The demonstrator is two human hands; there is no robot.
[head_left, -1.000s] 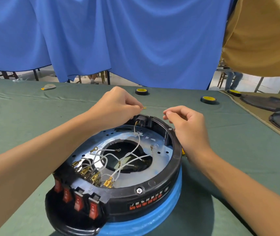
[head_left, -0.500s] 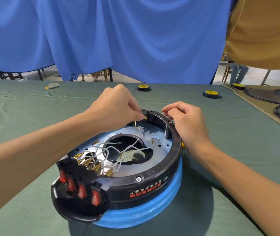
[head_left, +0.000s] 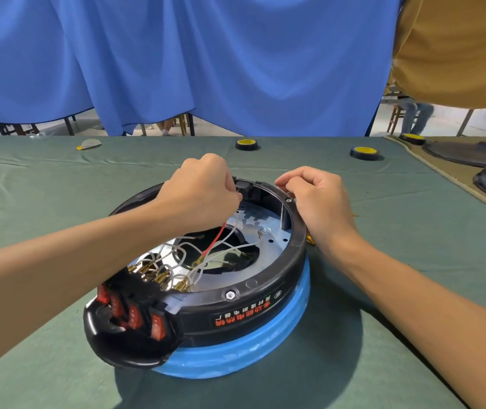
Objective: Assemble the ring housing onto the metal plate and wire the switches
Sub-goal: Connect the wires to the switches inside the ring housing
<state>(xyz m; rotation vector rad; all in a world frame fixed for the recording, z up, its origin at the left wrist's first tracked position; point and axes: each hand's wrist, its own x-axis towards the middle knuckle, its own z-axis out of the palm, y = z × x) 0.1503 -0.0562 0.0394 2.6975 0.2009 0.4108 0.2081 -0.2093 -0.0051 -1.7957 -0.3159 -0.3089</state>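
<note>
The black ring housing (head_left: 268, 283) sits on the metal plate (head_left: 268, 228) atop a blue round base (head_left: 244, 349). Several red rocker switches (head_left: 135, 315) line its near-left side, with white wires (head_left: 176, 255) on brass terminals behind them. A red wire (head_left: 213, 243) with a ring lug hangs from my left hand (head_left: 203, 191), which pinches its upper end by the black socket block (head_left: 246, 188) at the far rim. My right hand (head_left: 318, 199) rests curled on the far-right rim, fingertips pressed to the housing's top edge.
Two black-and-yellow tape rolls (head_left: 246, 144) (head_left: 364, 152) lie farther back on the green cloth (head_left: 58, 202). Dark round covers (head_left: 469, 153) lie on a tan mat at the far right. A small grey object (head_left: 89, 143) is at the far left. Blue curtains hang behind.
My left hand has dropped closer to the socket block, and a red wire now hangs from it. My right hand has settled onto the rim.
</note>
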